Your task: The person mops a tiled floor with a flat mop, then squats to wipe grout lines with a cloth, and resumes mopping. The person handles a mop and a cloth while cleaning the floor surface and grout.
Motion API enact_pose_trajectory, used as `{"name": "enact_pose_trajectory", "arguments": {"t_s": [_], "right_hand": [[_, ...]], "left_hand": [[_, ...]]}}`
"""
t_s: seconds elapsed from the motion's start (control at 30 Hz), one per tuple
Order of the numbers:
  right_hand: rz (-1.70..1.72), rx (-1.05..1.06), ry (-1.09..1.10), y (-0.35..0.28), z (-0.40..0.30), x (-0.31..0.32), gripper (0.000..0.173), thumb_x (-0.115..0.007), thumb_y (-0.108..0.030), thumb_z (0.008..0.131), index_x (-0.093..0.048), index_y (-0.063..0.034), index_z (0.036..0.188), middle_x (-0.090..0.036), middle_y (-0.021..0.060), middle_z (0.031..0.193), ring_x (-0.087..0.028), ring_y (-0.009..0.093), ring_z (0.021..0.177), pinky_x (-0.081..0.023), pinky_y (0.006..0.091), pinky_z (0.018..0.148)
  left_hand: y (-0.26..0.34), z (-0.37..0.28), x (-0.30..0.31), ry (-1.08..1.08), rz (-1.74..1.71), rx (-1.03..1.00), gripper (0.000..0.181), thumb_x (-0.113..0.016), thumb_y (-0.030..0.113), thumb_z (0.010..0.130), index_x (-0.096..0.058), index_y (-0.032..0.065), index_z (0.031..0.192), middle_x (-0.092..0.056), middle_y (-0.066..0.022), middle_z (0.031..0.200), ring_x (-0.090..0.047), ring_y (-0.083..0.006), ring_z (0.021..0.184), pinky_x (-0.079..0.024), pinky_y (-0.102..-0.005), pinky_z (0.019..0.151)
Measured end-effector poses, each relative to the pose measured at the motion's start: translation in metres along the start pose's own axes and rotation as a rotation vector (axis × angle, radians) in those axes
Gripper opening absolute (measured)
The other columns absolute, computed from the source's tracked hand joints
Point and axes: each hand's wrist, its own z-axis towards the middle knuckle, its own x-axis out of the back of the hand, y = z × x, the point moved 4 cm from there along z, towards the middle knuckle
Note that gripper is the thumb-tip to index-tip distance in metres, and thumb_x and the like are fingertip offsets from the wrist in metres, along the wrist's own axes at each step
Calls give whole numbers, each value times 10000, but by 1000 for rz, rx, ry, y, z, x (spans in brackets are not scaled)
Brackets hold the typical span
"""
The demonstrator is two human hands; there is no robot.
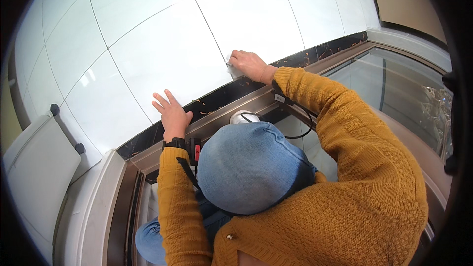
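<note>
My right hand (248, 65) is closed around a crumpled white tissue or thin cloth (233, 71). The cloth meets the white floor tiles (155, 51) beside the black, gold-veined stone strip (229, 94). Farther left, my left hand (173, 114) has its fingers spread and nothing in it. It lies over the stone strip, fingers reaching onto the tile; how firmly it presses cannot be told. A bent knee in blue denim (251, 166) rises between my arms. Beyond the knee, a white rounded object (242, 117), perhaps a shoe toe, shows partly on the metal door track (218, 114).
A framed glass door panel (391, 92) stands to the right. White furniture with black feet (40, 151) is at the left, near a white door frame (98, 207). A black cable (308, 127) loops below my right forearm. A beige surface (406, 3) lies at the far right.
</note>
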Motion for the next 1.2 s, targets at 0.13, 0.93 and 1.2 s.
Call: {"name": "enact_pose_trajectory", "arguments": {"t_s": [0.13, 0.93, 1.2], "right_hand": [[15, 11, -14, -4, 2, -5, 97, -535, -95, 793, -552, -16, 846, -535, 149, 882, -582, 281, 858, -497, 357, 729], [181, -566, 452, 49, -5, 13, 35, -560, -86, 807, -585, -72, 827, -559, 98, 852, -585, 299, 731, -474, 377, 656], [268, -374, 226, -32, -12, -6, 213, -619, -97, 759, -520, -25, 934, -506, 145, 937, -550, 307, 868, -479, 379, 753]], "left_hand": [[0, 0, -1, -22, -11, 20, 1063, -763, 269, 641, -84, -47, 1396, 20, -394, 1398, -39, -563, 1293, -217, -495, 1068], [3, 1, 1, -39, 15, 29, 1030, -745, 229, 651, -89, -73, 1386, 36, -398, 1394, -34, -583, 1280, -214, -503, 1065], [4, 0, 0, -23, 40, 19, 1038, -743, 249, 652, -84, -76, 1386, 26, -408, 1387, -22, -586, 1278, -213, -505, 1064]]}}
